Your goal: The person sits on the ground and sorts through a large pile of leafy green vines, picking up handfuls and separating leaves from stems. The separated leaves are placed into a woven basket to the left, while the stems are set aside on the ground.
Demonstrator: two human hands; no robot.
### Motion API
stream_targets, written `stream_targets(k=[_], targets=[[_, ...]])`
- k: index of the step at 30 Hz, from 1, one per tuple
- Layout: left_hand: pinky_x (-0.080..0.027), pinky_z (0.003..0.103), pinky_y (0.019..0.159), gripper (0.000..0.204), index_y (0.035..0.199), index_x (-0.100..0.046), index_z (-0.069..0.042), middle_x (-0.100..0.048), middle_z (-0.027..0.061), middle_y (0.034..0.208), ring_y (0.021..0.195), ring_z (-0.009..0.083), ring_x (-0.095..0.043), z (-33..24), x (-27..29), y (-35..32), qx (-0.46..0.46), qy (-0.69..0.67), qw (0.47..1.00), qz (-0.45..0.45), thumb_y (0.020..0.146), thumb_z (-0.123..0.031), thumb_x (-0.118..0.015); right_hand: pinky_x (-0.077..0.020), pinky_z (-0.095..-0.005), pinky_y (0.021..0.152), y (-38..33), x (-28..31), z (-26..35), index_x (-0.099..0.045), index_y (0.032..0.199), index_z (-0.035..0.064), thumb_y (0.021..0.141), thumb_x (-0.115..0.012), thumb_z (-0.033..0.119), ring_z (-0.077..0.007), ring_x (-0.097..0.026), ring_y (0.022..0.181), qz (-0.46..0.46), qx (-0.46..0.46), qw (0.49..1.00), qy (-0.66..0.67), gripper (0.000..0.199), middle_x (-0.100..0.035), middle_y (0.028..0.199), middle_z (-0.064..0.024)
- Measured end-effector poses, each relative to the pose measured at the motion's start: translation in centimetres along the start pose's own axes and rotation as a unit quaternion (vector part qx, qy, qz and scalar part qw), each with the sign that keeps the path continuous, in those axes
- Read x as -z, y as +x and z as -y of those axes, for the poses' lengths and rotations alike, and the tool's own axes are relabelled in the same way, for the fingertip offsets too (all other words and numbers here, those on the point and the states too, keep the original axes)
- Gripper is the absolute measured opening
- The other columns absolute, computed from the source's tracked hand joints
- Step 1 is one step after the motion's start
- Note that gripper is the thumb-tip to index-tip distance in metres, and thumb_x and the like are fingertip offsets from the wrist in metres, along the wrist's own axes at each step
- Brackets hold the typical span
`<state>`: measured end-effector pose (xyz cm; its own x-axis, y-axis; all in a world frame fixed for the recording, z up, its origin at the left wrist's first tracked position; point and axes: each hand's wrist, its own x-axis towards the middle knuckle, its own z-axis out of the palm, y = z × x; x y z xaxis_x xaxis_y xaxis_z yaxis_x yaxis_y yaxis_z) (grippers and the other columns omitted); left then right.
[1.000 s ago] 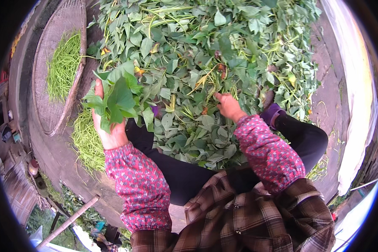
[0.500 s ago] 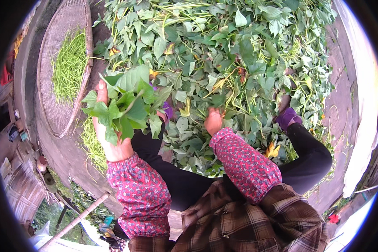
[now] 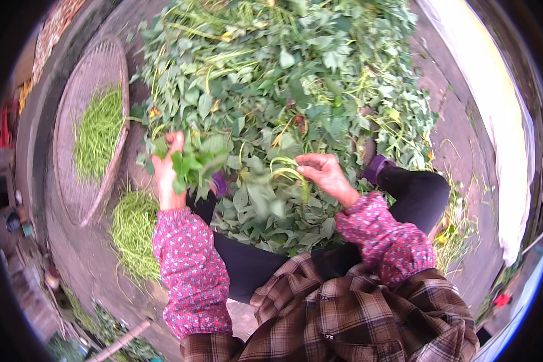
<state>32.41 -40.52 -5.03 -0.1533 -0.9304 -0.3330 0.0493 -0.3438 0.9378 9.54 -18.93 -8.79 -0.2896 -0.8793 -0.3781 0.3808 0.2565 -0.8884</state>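
A bunch of green leaves (image 3: 200, 158) is in my left hand (image 3: 166, 172), its fingers closed around the bottom of the bunch. On the other side, my right hand (image 3: 327, 175) pinches a few pale green leaf stems (image 3: 288, 169) between thumb and fingers. Blurred leaves hang from those stems over the pile. Beneath and beyond both hands spreads a large heap of leafy vines (image 3: 265, 102), with some yellow and brown leaves among the green.
At the left lies a woven basket (image 3: 72, 108) holding thin green stems (image 3: 99, 136). A second pile of stems (image 3: 134, 232) sits on the ground by my left forearm. Purple shoes (image 3: 377, 169) border the heap. A white sheet (image 3: 482, 78) runs along the right.
My right hand has come up out of the heap with leaf stems in its fingers. My left hand still grips its bunch. The whole view has shifted.
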Motion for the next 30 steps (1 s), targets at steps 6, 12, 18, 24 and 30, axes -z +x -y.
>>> stream_targets(k=[6,12,18,24,30], targets=[[-0.044,0.023,0.071,0.012,0.084,-0.061,-0.003,-0.059,0.0004,0.081,0.077,0.0102,-0.054,-0.2,-3.8,-8.9,-0.06,0.074,0.985,0.141,0.075,-0.005,-0.068,-0.0466,-0.0219,0.066,-5.7,5.5,0.3,-0.059,0.091,-0.002,0.081,-0.061,0.003,-0.0081,-0.057,0.072,0.011,0.016,0.99,-0.137,0.011,-0.06,0.081,-0.0018],[-0.043,0.024,0.07,0.006,0.081,-0.064,-0.002,-0.063,0.0029,0.078,0.072,0.0094,-0.053,0.3,-7.1,-18.5,-0.123,0.226,0.92,0.297,0.075,-0.004,-0.064,-0.0452,-0.0224,0.074,-11.6,3.3,1.2,-0.057,0.099,-0.0014,0.079,-0.058,-0.005,-0.0089,-0.054,0.083,0.094,0.053,0.994,0.022,0.02,-0.054,0.094,-0.0037],[-0.044,0.024,0.068,0.01,0.084,-0.064,0.001,-0.064,0.0055,0.077,0.07,0.0092,-0.055,2.8,-8.7,-21.1,-0.109,0.264,0.897,0.336,0.076,-0.004,-0.062,-0.0452,-0.0266,0.076,-13.1,2.7,2.1,-0.055,0.084,0.0001,0.077,-0.06,-0.006,-0.0118,-0.053,0.086,0.098,0.12,0.988,0.0,0.011,-0.052,0.095,-0.0049],[-0.041,0.021,0.059,0.01,0.08,-0.064,0.001,-0.059,-0.0008,0.07,0.062,0.0051,-0.049,4.3,-9.1,-22.1,-0.07,0.256,0.927,0.264,0.078,-0.009,-0.064,-0.0447,-0.0324,0.075,-13.5,3.4,3.5,-0.054,0.081,0.0,0.072,-0.064,0.0,-0.0208,-0.055,0.086,0.092,0.239,0.95,-0.18,0.013,-0.055,0.088,-0.0083],[-0.044,0.023,0.065,0.009,0.081,-0.064,0.001,-0.062,0.0022,0.073,0.068,0.0064,-0.052,4.1,-8.9,-23.3,-0.048,0.261,0.933,0.242,0.074,-0.004,-0.067,-0.0446,-0.0329,0.075,-13.9,2.7,3.4,-0.055,0.081,-0.0002,0.07,-0.064,-0.002,-0.0224,-0.055,0.087,0.063,0.259,0.944,-0.195,0.015,-0.055,0.087,-0.0088]])
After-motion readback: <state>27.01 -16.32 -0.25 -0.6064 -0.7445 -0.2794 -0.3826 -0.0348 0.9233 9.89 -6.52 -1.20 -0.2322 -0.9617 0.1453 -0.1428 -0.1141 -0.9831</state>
